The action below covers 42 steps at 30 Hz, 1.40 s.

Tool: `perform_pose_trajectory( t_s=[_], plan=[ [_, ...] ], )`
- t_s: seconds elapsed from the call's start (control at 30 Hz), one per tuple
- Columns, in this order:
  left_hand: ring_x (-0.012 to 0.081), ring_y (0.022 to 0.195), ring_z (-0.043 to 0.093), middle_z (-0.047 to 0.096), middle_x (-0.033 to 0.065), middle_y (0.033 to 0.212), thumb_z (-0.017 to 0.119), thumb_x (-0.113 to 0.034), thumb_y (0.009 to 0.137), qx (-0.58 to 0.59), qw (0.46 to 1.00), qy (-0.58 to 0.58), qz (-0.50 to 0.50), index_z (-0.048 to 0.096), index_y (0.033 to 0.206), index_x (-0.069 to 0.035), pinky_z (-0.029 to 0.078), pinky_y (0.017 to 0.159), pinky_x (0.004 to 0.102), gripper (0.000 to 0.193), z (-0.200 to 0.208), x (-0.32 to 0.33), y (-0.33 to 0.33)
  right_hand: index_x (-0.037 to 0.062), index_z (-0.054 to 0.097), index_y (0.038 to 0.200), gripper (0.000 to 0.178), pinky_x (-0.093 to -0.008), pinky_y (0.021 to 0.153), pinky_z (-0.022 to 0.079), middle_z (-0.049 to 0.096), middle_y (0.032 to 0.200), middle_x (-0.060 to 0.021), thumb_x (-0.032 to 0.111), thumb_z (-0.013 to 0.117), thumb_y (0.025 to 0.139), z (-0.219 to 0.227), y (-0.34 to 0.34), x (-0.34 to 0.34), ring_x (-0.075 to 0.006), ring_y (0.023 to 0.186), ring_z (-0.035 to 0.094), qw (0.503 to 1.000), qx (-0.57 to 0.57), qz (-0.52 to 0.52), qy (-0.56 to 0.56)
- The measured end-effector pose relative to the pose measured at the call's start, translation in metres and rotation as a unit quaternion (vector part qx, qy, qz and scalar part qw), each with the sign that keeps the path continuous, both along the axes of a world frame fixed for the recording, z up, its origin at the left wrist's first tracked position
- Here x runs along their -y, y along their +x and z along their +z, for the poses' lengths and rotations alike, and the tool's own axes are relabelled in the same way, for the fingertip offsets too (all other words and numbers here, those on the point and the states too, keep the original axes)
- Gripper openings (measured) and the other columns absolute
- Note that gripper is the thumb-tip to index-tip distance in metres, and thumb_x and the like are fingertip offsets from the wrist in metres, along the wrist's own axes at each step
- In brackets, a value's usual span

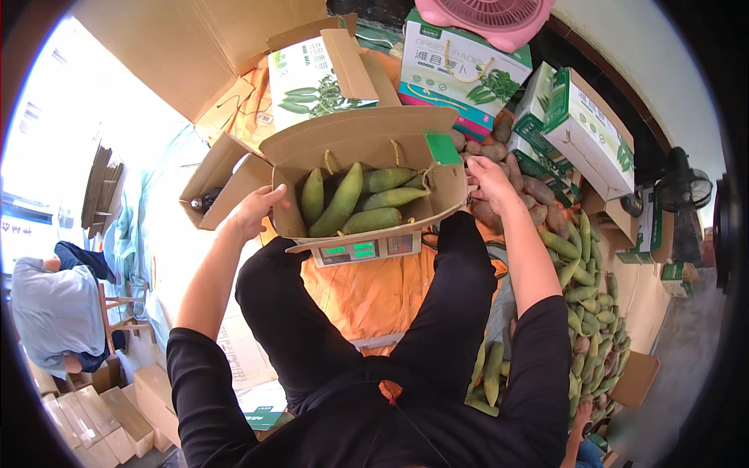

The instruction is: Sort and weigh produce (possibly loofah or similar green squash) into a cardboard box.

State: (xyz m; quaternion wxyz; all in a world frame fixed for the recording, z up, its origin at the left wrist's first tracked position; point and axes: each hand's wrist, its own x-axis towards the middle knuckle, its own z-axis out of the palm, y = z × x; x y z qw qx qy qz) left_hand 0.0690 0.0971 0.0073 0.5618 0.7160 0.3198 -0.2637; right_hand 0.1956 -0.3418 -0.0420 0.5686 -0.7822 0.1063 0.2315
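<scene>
An open cardboard box (370,125) rests on a digital scale (351,253) with a green-lit display, between my knees. Inside lie several green radishes (343,201), and yellow cord handles (395,152) show at the back wall. My left hand (256,210) is closed on the box's left side edge. At the right edge, below a green flap corner, my right hand (491,183) grips the box wall with its fingertips; some of them are hidden.
Green radishes (597,312) are heaped at right, with reddish-brown tubers (538,191) beyond. Printed cartons (464,66) and a pink fan (488,14) stand at the back. An open carton (234,175) adjoins at left. Another person (58,312) sits far left near flat boxes (94,421).
</scene>
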Motion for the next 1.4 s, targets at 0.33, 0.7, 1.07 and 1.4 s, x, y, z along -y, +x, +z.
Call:
perform_pose_trajectory(
  t_s=[0.33, 0.7, 1.07, 1.4],
  plan=[
    [0.0144, 0.091, 0.049, 0.052, -0.0021, 0.088, 0.06, -0.042, 0.09, 0.079, 0.995, -0.021, 0.051, 0.053, 0.12, -0.016, 0.035, 0.087, 0.0444, 0.04, -0.015, 0.003, -0.003, 0.0002, 0.056, 0.115, 0.037, -0.0316, 0.072, 0.046, 0.062, 0.097, -0.0069, 0.032, 0.049, 0.098, -0.018, 0.008, -0.024, -0.0153, 0.085, 0.056, 0.994, 0.095, -0.029, 0.048],
    [0.0099, 0.078, 0.046, 0.051, -0.0002, 0.084, 0.061, -0.039, 0.09, 0.151, 0.975, -0.084, 0.136, 0.051, 0.127, -0.005, 0.038, 0.068, 0.0269, 0.051, 0.0, -0.002, 0.001, 0.0032, 0.054, 0.106, 0.033, -0.0289, 0.068, 0.049, 0.06, 0.089, -0.0058, 0.034, 0.052, 0.096, 0.036, -0.002, -0.021, -0.0139, 0.075, 0.059, 0.979, 0.114, -0.101, 0.136],
    [0.0075, 0.078, 0.051, 0.057, 0.001, 0.088, 0.062, -0.051, 0.087, 0.309, 0.917, -0.124, 0.219, 0.057, 0.115, -0.011, 0.04, 0.066, 0.0249, 0.049, 0.085, -0.074, -0.045, 0.009, 0.056, 0.108, 0.03, -0.0279, 0.069, 0.052, 0.064, 0.096, -0.0033, 0.036, 0.054, 0.095, 0.177, -0.015, -0.09, -0.0117, 0.084, 0.062, 0.97, 0.183, 0.004, 0.161],
    [0.0155, 0.088, 0.059, 0.063, 0.0055, 0.093, 0.053, -0.052, 0.091, 0.316, 0.886, -0.143, 0.308, 0.058, 0.117, -0.01, 0.047, 0.08, 0.0325, 0.05, 0.136, -0.187, -0.256, 0.0053, 0.052, 0.115, 0.041, -0.0249, 0.073, 0.046, 0.064, 0.099, -0.0058, 0.041, 0.054, 0.094, 0.191, -0.079, -0.264, -0.0125, 0.088, 0.06, 0.933, 0.134, 0.236, 0.236]
  ],
)
